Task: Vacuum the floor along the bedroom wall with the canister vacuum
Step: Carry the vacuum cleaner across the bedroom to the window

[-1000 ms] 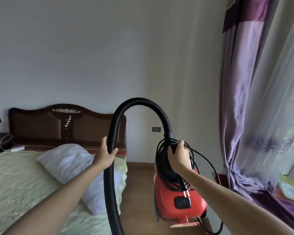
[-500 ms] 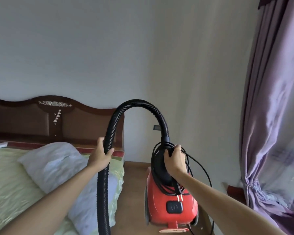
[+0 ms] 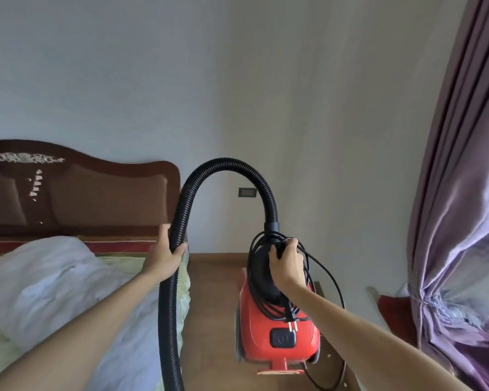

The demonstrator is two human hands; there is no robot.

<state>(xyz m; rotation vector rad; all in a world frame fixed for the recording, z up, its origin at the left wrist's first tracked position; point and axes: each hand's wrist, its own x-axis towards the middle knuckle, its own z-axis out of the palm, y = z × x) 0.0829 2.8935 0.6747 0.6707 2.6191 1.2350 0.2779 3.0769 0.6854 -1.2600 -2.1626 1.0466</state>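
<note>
A red canister vacuum [image 3: 280,331] hangs in the air over the wooden floor [image 3: 209,320], between the bed and the wall. My right hand [image 3: 287,263] is shut on its black top handle, together with loops of the black power cord [image 3: 326,280]; the plug dangles against the red body. A black ribbed hose [image 3: 226,166] arches up from the canister and runs down past the frame's bottom edge. My left hand [image 3: 165,253] grips this hose beside the bed corner. The hose's far end is out of view.
A bed [image 3: 54,292] with a white pillow and a dark wooden headboard [image 3: 76,193] fills the left. The white wall holds a socket [image 3: 247,192]. Purple curtains [image 3: 460,221] hang at the right, and the floor strip between bed and wall is narrow.
The view has swung left and moved closer to the wall: the curtain slid toward the right edge and the window left the view. Both hands keep their grips on hose and handle.
</note>
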